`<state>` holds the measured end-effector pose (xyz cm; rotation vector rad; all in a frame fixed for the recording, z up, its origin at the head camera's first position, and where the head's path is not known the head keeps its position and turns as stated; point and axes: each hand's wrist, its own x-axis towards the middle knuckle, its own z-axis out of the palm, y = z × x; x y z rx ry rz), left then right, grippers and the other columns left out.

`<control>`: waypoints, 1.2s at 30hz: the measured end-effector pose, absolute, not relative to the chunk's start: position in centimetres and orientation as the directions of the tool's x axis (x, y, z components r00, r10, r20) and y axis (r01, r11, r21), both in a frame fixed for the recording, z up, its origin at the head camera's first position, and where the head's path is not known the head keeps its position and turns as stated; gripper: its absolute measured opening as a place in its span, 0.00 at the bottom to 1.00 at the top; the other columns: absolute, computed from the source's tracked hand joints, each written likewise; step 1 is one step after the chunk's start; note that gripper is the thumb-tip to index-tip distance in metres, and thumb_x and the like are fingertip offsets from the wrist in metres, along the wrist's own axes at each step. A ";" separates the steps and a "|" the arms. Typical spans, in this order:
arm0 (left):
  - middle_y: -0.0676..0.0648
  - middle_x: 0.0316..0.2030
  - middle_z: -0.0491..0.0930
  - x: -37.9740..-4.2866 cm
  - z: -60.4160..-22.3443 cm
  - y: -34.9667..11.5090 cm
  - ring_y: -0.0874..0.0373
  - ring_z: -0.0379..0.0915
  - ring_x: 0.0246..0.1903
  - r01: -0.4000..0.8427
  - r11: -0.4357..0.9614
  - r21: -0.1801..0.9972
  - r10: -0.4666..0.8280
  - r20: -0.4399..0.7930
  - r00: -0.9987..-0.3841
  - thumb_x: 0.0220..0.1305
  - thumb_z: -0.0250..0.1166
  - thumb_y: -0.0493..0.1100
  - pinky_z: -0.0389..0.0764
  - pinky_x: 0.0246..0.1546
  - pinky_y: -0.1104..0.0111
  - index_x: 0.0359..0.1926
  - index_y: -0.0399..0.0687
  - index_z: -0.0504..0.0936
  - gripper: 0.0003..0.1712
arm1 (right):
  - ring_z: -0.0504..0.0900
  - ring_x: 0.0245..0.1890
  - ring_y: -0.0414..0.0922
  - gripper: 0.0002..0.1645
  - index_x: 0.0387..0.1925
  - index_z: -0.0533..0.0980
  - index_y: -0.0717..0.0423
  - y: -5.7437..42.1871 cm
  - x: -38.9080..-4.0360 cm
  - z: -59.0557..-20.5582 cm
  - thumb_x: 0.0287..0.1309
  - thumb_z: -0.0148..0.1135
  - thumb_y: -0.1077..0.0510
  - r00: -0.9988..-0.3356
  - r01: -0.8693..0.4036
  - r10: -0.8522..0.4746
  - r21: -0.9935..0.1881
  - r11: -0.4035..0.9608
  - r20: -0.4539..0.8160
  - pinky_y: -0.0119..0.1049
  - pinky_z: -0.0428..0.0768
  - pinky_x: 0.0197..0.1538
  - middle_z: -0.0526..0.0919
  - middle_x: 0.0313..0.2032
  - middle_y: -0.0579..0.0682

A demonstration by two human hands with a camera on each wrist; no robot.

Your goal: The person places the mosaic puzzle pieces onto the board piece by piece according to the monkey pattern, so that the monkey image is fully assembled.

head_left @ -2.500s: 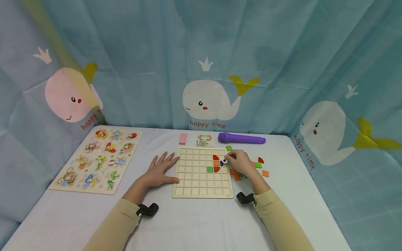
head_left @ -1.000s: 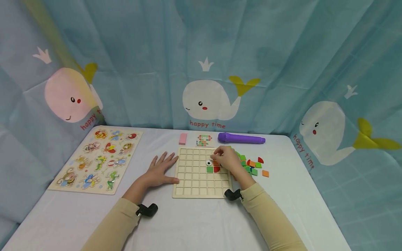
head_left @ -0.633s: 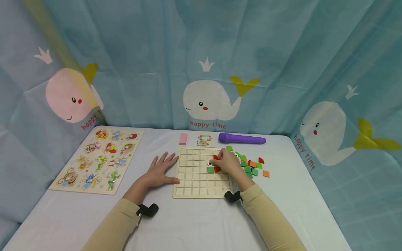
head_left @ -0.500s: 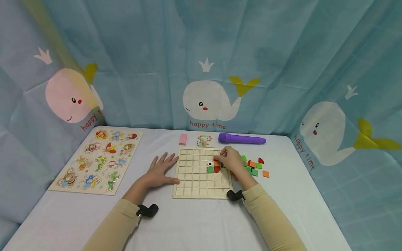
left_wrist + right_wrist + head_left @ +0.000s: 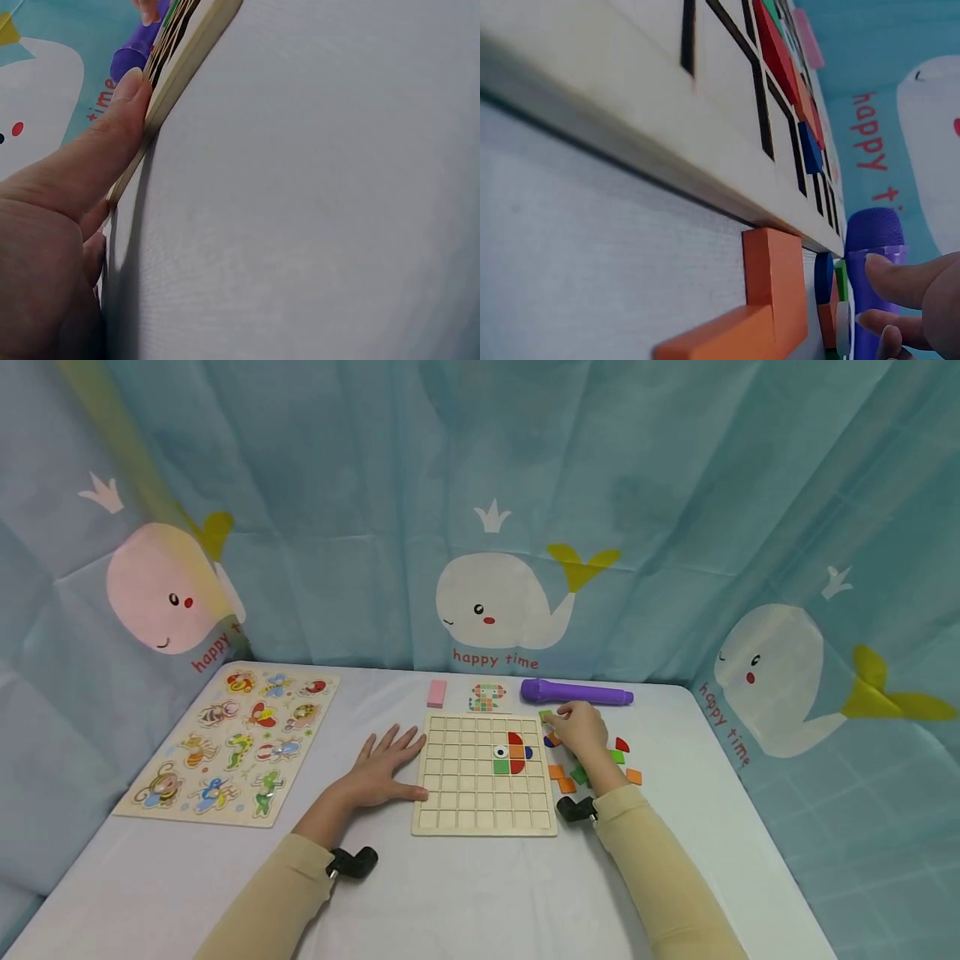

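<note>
A wooden grid board [image 5: 456, 793] lies on the table. On its right part sit a white eye piece [image 5: 500, 752], an orange square [image 5: 517, 752], two red rounded pieces [image 5: 516, 767], a green square [image 5: 501, 767] and a blue rounded piece [image 5: 528, 753]. My left hand [image 5: 381, 775] rests with spread fingers at the board's left edge, thumb touching its side. Over the loose tiles right of the board is my right hand [image 5: 582, 728]; in the right wrist view its thumb [image 5: 900, 279] and index finger are apart, close to a white round piece [image 5: 844, 328], with nothing visibly held.
Loose orange tiles [image 5: 567, 785], green tiles [image 5: 617, 757] and a red piece [image 5: 622, 744] lie around the right hand. Behind the board are a pink block [image 5: 437, 693], a pattern card [image 5: 487, 697] and a purple microphone [image 5: 577, 692]. An insect puzzle board [image 5: 232, 743] lies at left.
My right hand carried the white eye piece onto the board, left of the orange square, and let it go. It then moved right to the loose tiles. The left hand stayed put.
</note>
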<state>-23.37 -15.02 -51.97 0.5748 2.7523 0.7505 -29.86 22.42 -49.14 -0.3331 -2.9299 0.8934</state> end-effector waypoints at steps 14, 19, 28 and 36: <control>0.46 0.81 0.44 -23.5 -52.5 -15.2 0.41 0.27 0.80 0.318 0.790 0.524 0.435 -0.113 -0.893 0.48 0.70 0.76 0.25 0.75 0.41 0.80 0.53 0.53 0.66 | 0.83 0.38 0.53 0.20 0.39 0.84 0.58 21.3 -30.5 -49.2 0.58 0.71 0.45 -0.964 0.245 0.260 -0.526 0.814 -0.047 0.46 0.80 0.40 0.87 0.40 0.55; 0.46 0.81 0.45 -23.5 -52.5 -15.4 0.41 0.27 0.80 0.311 0.790 0.529 0.431 -0.117 -0.895 0.48 0.70 0.76 0.26 0.75 0.41 0.80 0.54 0.53 0.66 | 0.83 0.38 0.52 0.18 0.38 0.83 0.58 21.1 -30.5 -49.2 0.58 0.71 0.47 -0.960 0.268 0.267 -0.560 0.784 -0.085 0.45 0.79 0.41 0.86 0.40 0.56; 0.45 0.81 0.45 -23.5 -52.4 -15.4 0.40 0.27 0.80 0.319 0.783 0.535 0.437 -0.107 -0.893 0.47 0.70 0.76 0.26 0.75 0.41 0.80 0.53 0.53 0.66 | 0.79 0.33 0.49 0.12 0.39 0.79 0.58 21.9 -29.9 -48.8 0.61 0.70 0.54 -0.987 0.151 0.147 -0.672 0.725 -0.064 0.39 0.77 0.32 0.82 0.36 0.55; 0.45 0.81 0.44 -23.6 -52.4 -15.3 0.40 0.27 0.80 0.314 0.779 0.543 0.439 -0.113 -0.892 0.47 0.71 0.76 0.25 0.75 0.41 0.80 0.53 0.53 0.67 | 0.83 0.31 0.47 0.14 0.46 0.82 0.55 21.2 -28.9 -48.2 0.62 0.70 0.53 -0.996 0.086 0.068 -0.729 0.679 -0.055 0.38 0.81 0.31 0.86 0.39 0.56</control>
